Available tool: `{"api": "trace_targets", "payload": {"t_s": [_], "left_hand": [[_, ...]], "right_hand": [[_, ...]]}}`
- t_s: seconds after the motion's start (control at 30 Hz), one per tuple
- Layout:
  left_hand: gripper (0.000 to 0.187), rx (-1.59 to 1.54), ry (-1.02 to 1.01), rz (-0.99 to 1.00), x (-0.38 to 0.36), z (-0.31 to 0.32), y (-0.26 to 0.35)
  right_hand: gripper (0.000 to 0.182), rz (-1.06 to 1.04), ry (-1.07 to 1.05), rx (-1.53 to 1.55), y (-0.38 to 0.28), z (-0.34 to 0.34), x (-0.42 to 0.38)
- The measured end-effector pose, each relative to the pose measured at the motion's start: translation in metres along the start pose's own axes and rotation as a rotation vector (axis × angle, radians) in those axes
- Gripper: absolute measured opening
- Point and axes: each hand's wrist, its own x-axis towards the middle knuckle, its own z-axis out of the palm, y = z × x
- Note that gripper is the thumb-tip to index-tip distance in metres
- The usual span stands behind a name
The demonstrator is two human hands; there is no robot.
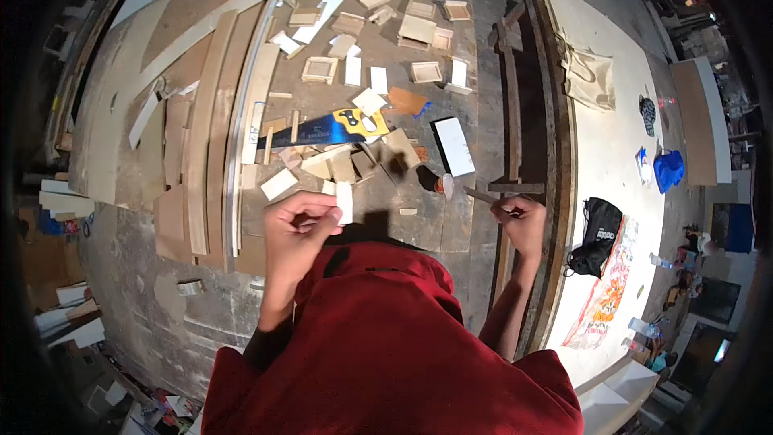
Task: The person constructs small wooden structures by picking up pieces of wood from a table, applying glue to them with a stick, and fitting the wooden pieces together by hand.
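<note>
My left hand (pixel 299 229) pinches a small white piece of board (pixel 345 203) between thumb and fingertips, held upright in front of the red shirt. Out to the right, my right hand (pixel 519 221) is closed on a thin, flat stick (pixel 481 194) that points left. The stick's far end comes close to a small dark object with a pale, orange-tinged end (pixel 445 184). Just beyond lies a white rectangular block (pixel 454 147). A handsaw (pixel 322 129) with a blue blade and yellow handle rests among wood offcuts (pixel 330 163) ahead of my left hand.
Several small wooden frames and boxes (pixel 417 31) are spread over the far part of the work surface. Long planks (pixel 211 129) lie along the left. On the right, a pale-topped table (pixel 596 145) carries a cloth bag (pixel 589 79), a black drawstring bag (pixel 600 229) and a blue item (pixel 668 171).
</note>
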Motion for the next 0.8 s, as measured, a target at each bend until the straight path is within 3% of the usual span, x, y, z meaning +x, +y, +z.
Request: {"api": "trace_targets", "payload": {"t_s": [0.03, 0.33, 0.57, 0.67, 0.8], "left_hand": [[0.012, 0.011, 0.017, 0.002, 0.0, -0.005, -0.004], [0.013, 0.048, 0.139, -0.011, -0.009, -0.042, -0.005], [0.015, -0.01, 0.259, 0.011, -0.016, -0.084, -0.014], [0.015, -0.029, 0.305, 0.014, -0.019, -0.106, -0.016], [0.017, -0.079, 0.377, -0.014, -0.028, -0.137, -0.02]], "right_hand": [[0.011, -0.037, 0.022, -0.152, 0.006, 0.004, 0.001], [0.01, 0.054, 0.102, -0.231, 0.048, 0.08, 0.02], [0.01, -0.027, 0.138, -0.34, 0.061, 0.121, 0.029], [0.011, -0.105, 0.152, -0.403, 0.097, 0.146, 0.033], [0.024, -0.016, 0.157, -0.586, 0.085, 0.146, 0.028]]}}
